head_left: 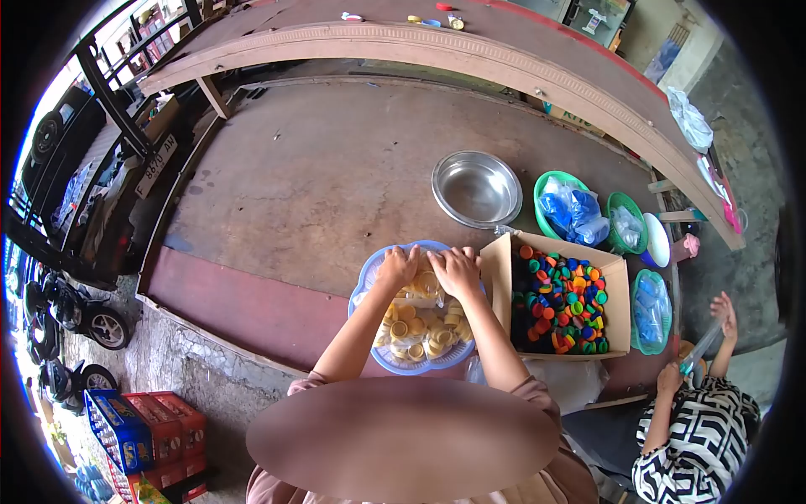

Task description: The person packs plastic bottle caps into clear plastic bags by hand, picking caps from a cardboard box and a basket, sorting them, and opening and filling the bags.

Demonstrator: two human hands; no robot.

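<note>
A pale blue plastic basket [367, 277] sits at the table's front edge, with clear bags of round, cream-yellow pieces [410, 329] inside; I cannot tell what the pieces are. Over its far side, my left hand [398, 267] and my right hand [456, 272] are close together, fingers bent onto the top of a clear plastic bag [426, 282]. Yellow pieces show through this bag between the hands. The fingertips are partly hidden in the plastic.
Right of the basket is a cardboard box [501, 281] of colourful caps [561, 301]. Beyond stand a steel basin [477, 189] and green baskets [550, 186] with bagged things. A person in a patterned top [697, 433] handles a clear bag at right. A raised shelf [403, 38] spans the back.
</note>
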